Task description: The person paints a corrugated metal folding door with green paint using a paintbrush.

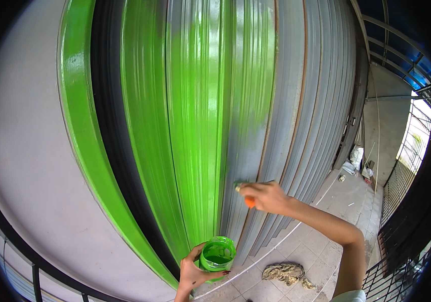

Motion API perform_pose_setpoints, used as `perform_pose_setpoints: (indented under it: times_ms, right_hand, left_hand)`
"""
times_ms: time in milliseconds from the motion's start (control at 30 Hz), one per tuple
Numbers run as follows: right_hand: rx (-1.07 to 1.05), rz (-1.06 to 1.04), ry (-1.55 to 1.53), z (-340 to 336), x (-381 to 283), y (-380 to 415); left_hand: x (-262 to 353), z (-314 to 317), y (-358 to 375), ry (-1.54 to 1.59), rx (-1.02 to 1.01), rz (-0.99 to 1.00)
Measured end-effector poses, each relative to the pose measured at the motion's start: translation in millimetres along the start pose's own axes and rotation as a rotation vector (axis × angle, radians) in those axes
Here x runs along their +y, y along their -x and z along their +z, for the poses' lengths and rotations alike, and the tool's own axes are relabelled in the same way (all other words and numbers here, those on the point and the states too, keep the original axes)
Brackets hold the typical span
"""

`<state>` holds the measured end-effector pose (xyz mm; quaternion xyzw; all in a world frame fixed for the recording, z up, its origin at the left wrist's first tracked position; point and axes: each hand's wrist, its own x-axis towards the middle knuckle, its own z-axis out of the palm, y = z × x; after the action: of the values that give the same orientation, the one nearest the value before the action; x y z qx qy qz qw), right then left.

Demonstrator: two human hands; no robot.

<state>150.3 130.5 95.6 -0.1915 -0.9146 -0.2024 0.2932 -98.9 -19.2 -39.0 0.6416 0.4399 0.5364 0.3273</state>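
My left hand point(193, 269) is wrapped round a clear plastic container of green paint point(219, 254), held upright with its mouth towards me. In my right hand point(268, 195) is a paintbrush with an orange handle point(249, 202); its bristle end is at the grey metal of a folding door point(243, 151). Left of the brush, the door panels carry wet, shiny green paint point(195, 126). On the panel being brushed, green covers the upper part and bare grey shows lower down. My fingers partly hide the brush.
Unpainted grey panels point(321, 100) continue to the right. A crumpled, paint-stained cloth point(287, 273) lies on the tiled floor point(321, 251). A pale wall point(29, 126) stands on the left, with black railing point(36, 282) below. Black metal grilles point(401, 176) rise on the right.
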Motion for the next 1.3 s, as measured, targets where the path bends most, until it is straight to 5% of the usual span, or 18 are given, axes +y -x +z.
perform_pose_setpoints:
  times_ms: [100, 200, 300, 500, 1067, 1300]
  right_hand:
    - [0.377, 0.361, -0.638, -36.0, -25.5, -10.6]
    - [0.355, 0.295, -0.957, -62.5, -61.8, -0.9]
    - [0.108, 0.209, -0.976, -76.0, -95.4, 10.8]
    - [-0.025, 0.126, -0.791, -71.3, -112.9, 23.7]
    - [-0.078, 0.050, -0.660, -26.3, -127.1, 41.0]
    - [-0.082, 0.187, -0.746, -26.7, -122.9, 41.9]
  left_hand:
    - [-4.2, -4.7, -0.5, -0.049, -0.002, 0.043]
    - [14.2, -11.5, -4.8, -0.112, -0.005, 0.053]
    - [30.3, -13.8, -7.8, -0.163, -0.033, 0.082]
    - [43.6, -12.7, -22.6, -0.323, -0.120, 0.310]
    - [67.6, -15.2, -39.5, -0.513, -0.331, 0.448]
    - [65.5, -13.8, -40.4, -0.487, -0.329, 0.432]
